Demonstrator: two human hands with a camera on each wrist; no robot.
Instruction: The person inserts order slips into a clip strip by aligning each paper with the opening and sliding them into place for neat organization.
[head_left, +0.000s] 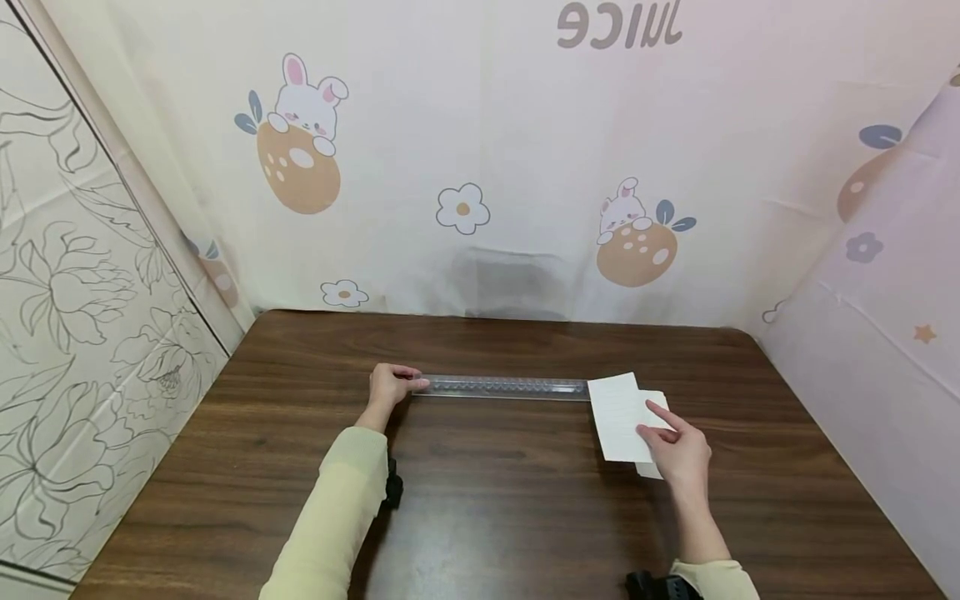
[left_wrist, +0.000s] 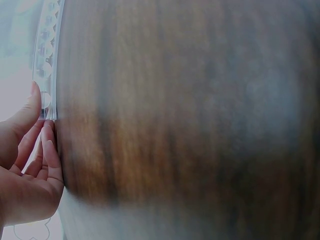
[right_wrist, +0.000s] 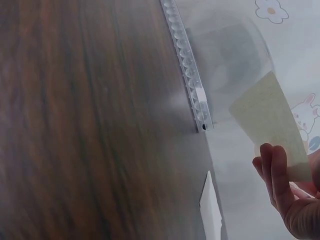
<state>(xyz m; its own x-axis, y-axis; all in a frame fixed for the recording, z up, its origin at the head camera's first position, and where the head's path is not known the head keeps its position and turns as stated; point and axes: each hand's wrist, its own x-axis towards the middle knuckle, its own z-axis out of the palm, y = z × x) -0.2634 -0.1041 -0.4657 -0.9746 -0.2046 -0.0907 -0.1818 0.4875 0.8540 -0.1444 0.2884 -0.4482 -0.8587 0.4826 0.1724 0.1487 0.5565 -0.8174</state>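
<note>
A long clear plastic strip [head_left: 502, 387] with a row of rounded cells lies across the far half of the table. At its left end, my left hand [head_left: 392, 383] pinches it; the left wrist view has the thumb and fingers [left_wrist: 48, 135] about the strip's end. My right hand [head_left: 681, 450] holds a pale slip of paper [head_left: 617, 421] between thumb and fingers, raised above the table in the right wrist view. In the head view this slip overlaps the strip's right end. Partly behind it is a second white slip [head_left: 649, 472], lying on the table.
The dark wood table [head_left: 510, 533] has rounded far corners. A cream curtain [head_left: 405, 125] printed with rabbits and flowers hangs behind it. On the left stands a panel [head_left: 82, 317] with line-drawn flowers. Black bands [head_left: 660, 586] sit at the wrists.
</note>
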